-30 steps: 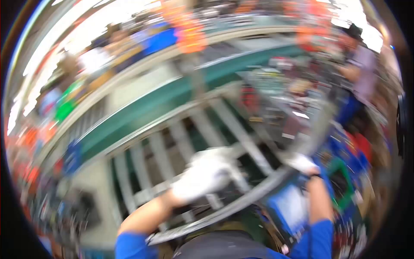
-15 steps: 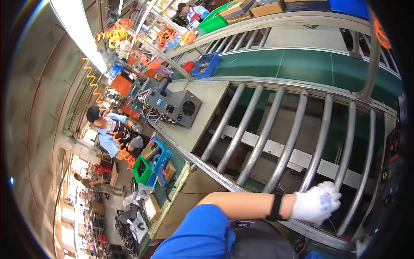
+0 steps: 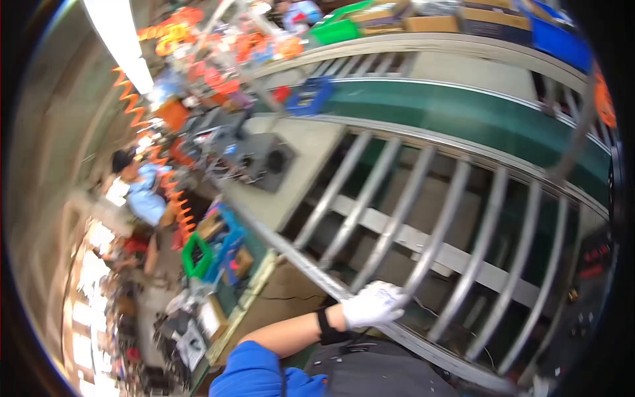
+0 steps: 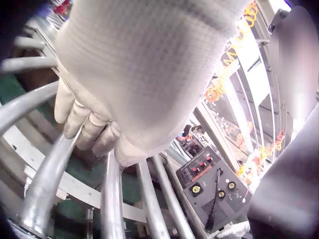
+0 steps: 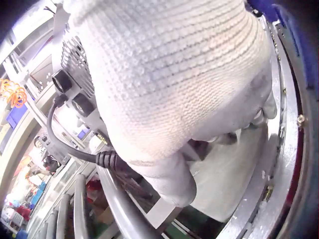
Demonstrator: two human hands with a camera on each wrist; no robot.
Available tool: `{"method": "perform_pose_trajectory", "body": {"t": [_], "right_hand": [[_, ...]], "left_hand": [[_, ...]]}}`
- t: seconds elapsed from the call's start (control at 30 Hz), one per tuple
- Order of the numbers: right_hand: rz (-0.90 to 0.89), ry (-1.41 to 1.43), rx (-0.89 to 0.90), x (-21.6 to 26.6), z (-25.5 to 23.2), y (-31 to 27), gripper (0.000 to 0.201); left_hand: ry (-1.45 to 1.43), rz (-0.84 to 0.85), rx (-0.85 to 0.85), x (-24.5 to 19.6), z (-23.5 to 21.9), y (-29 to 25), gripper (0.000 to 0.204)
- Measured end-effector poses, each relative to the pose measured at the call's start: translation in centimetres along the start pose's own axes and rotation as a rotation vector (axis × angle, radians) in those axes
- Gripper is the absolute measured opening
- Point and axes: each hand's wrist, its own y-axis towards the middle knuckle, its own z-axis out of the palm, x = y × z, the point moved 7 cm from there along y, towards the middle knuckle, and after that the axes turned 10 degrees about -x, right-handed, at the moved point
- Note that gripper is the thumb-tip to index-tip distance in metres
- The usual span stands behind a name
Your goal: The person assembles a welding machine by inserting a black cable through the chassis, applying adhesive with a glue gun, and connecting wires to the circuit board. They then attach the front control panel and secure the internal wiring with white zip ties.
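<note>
My left hand [image 3: 374, 304], in a white glove with a black wrist strap, is over the metal rollers [image 3: 428, 258] beside the front rail. In the left wrist view, the left hand [image 4: 134, 79] has its fingers loosely bent down over the rollers [image 4: 112, 199]; whether they touch is unclear. My gloved right hand [image 5: 184, 84] has curled fingers and thumb round a black plug [image 5: 199, 148], mostly hidden behind the hand. Its cord [image 5: 75, 153] runs to a grey machine [image 5: 75, 55]. In the left wrist view, that machine [image 4: 212, 189] has knobs and round sockets.
A green belt [image 3: 423, 102] runs behind the rollers. At the left are another grey machine [image 3: 264, 155], a green bin [image 3: 196, 255] and a person in light blue [image 3: 144, 195]. Boxes [image 3: 496, 23] and a blue bin [image 3: 559, 43] stand along the back shelf.
The head view has swung to the left since a second ago. Over the last half second, my left hand has moved left along the rollers towards the front rail.
</note>
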Motion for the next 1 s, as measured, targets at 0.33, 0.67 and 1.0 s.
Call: {"method": "perform_pose_trajectory", "body": {"t": [0.33, 0.67, 1.0], "right_hand": [[0.553, 0.217, -0.347, 12.5, -1.9, -2.5, 0.063], [0.632, 0.312, -0.354, 16.7, -1.5, -2.7, 0.063], [0.534, 0.194, -0.303, 18.3, -2.7, -2.8, 0.064]], "left_hand": [[-0.377, 0.2, 0.365, -12.0, 6.1, 15.4, 0.052], [-1.265, -0.179, 0.624, -27.9, 22.4, 19.8, 0.047], [-0.85, 0.029, 0.502, -20.0, 3.5, 22.5, 0.043]]}}
